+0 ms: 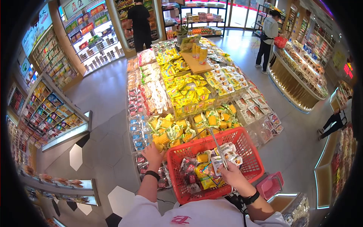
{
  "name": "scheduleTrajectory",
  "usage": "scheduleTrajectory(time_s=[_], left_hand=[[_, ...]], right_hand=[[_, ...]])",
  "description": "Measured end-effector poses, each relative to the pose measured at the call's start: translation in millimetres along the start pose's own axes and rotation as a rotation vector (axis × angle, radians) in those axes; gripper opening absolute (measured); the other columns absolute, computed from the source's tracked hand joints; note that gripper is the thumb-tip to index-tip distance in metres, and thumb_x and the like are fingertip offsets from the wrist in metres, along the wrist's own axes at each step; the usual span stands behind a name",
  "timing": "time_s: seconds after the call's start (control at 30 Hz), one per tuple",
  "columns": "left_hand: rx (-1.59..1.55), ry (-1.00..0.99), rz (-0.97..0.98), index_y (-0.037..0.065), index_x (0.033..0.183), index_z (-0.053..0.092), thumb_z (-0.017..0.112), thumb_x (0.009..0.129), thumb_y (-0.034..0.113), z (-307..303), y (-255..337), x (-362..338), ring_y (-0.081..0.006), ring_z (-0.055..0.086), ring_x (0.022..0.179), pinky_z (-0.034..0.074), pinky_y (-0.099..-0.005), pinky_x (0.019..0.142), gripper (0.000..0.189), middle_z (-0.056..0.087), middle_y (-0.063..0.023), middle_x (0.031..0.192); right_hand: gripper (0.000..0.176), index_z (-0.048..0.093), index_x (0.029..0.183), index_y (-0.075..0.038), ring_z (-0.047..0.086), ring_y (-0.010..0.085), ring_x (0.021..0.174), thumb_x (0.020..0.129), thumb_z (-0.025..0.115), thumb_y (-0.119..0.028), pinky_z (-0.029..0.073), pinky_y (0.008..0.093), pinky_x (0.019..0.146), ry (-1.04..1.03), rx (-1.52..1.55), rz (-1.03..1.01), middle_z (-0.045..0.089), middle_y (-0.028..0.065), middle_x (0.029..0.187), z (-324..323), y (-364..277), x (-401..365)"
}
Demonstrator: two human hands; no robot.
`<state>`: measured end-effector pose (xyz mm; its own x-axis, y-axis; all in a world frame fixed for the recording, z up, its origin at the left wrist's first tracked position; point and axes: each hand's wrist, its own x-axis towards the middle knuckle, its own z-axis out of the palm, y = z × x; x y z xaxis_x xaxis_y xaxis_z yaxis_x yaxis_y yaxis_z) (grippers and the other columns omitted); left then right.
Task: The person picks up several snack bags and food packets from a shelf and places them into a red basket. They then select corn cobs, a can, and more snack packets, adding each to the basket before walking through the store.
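Note:
My right hand [231,176] is wrapped round the metal handle [218,147] of a red shopping basket [211,195]. Inside the basket lie yellow packets [206,176], dark red packets [188,165] and white pouches [230,151]. At the basket's left rim, my left hand [152,154] reaches over the display, beside the yellow corn packs [163,138]; its fingers are apart, with nothing visibly held. Blue packets [139,130] lie up and to the left of it, and dark red packets lie below.
Yellow bags [187,90] and cans [203,55] fill the display island ahead. Lit shelves [53,113] stand at left, a curved counter [291,79] at right. A pink basket [270,185] is at lower right. One person [140,22] stands ahead, another [269,32] near the counter.

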<state>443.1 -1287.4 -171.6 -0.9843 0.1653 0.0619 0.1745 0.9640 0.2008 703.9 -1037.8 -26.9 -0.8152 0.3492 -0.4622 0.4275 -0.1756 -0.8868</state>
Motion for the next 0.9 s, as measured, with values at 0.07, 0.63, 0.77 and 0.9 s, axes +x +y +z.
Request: scheduleTrajectory(time_s=[0.07,0.63,0.77,0.9], left_hand=[[-0.174,0.198,0.051,0.008,0.122,0.055,0.077,0.066,0.039,-25.2,-7.6,-17.3,-0.028,0.054,0.11,0.032,-0.0507,0.101,0.068,0.062,-0.0097,0.112],[-1.761,-0.324,-0.005,0.002,0.134,0.042,0.063,0.083,0.015,-201.3,63.6,-156.7,-0.0222,0.058,0.114,0.046,-0.0348,0.098,0.057,0.058,-0.0148,0.124],[-2.218,-0.565,-0.313,0.005,0.133,0.048,0.049,0.089,0.029,-198.8,67.9,-165.2,-0.0245,0.058,0.116,0.046,-0.0384,0.099,0.049,0.058,-0.0102,0.128],[-2.389,-0.728,-0.415,0.01,0.139,0.044,0.044,0.092,0.037,-194.2,65.4,-169.4,-0.0264,0.055,0.121,0.044,-0.0453,0.101,0.054,0.053,-0.0073,0.137]], right_hand=[[0.014,0.051,0.093,-0.01,0.037,0.0045,0.047,0.099,0.054,-0.022,0.028,0.0231,0.042,-0.008,-0.004,0.027,0.04,-0.0065,0.059,1.5,-8.2,0.5],[0.016,0.051,0.099,-0.009,0.037,0.0038,0.045,0.1,0.052,-0.025,0.028,0.0222,0.039,-0.065,0.096,0.031,0.042,-0.0065,0.06,2.3,-8.8,6.3],[0.01,0.047,0.096,-0.014,0.033,0.0031,0.039,0.099,0.054,-0.021,0.023,0.0217,0.034,-0.063,0.07,-0.015,0.041,-0.0064,0.061,0.6,1.2,12.8],[0.01,0.047,0.096,-0.014,0.034,0.003,0.04,0.099,0.054,-0.021,0.023,0.021,0.035,-0.093,0.103,-0.029,0.042,-0.0064,0.062,-1.4,7.4,14.9]])
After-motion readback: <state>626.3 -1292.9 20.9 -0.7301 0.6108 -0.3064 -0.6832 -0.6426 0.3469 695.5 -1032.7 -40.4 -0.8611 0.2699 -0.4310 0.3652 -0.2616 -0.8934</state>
